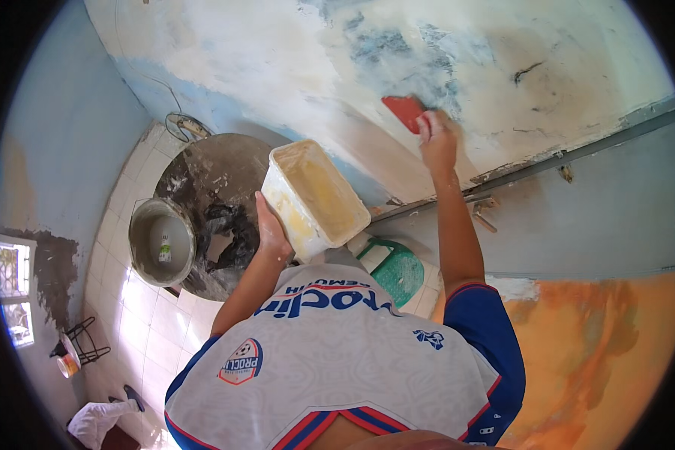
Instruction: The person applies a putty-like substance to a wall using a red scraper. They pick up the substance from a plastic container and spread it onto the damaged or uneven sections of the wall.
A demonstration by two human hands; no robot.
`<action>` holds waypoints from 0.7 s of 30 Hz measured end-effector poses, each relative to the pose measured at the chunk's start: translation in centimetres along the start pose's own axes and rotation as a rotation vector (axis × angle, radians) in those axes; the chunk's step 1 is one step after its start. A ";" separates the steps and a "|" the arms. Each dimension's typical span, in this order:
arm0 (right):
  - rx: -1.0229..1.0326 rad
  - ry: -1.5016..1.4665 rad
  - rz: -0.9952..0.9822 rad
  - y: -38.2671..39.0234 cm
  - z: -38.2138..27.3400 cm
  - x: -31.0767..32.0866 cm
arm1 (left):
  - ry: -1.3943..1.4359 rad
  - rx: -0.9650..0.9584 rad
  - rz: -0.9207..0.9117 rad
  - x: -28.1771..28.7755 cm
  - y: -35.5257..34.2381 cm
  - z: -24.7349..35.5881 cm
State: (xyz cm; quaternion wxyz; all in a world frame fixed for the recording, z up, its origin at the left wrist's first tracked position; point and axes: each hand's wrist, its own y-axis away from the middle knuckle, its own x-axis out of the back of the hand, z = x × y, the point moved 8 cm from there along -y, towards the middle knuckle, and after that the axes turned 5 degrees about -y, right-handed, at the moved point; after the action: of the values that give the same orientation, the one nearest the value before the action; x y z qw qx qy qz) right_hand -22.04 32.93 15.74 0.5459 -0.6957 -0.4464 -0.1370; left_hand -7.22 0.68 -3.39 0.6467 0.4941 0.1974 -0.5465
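Observation:
My right hand (439,142) is closed around a red scraper (403,112), its flat blade up against the patchy wall (307,60). White filler covers much of that wall, with blue paint and dark grey patches showing through. Against my chest, my left hand (272,229) grips the side of a rectangular white tub (296,217). Its walls are smeared with cream filler, and some pale yellowish material coats the inside. The left fingers under the tub are partly hidden.
A round dark table (229,169) stands to the left, with black plastic (236,225) on it. Beside it is a grey bucket (139,240). A green plastic stool (401,274) sits below the tub. An orange wall (600,352) is at right, a window (13,292) far left.

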 end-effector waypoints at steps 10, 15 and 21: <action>0.102 0.120 0.014 0.2 -1.1 3.4 | 0.067 0.093 -0.002 -1.5 1.4 -2.9; -0.126 -0.173 0.421 -3.7 -3.3 9.7 | 0.056 0.024 0.009 0.3 0.7 -1.4; 0.319 0.044 0.047 -1.6 -5.0 2.7 | 0.056 0.051 -0.036 -0.4 0.1 -0.8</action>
State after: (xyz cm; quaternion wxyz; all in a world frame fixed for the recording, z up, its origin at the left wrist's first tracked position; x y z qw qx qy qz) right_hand -20.23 29.77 20.46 0.6622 -0.6071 -0.4341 -0.0667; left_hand -7.05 1.61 -3.36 0.6182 0.5219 0.2105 -0.5488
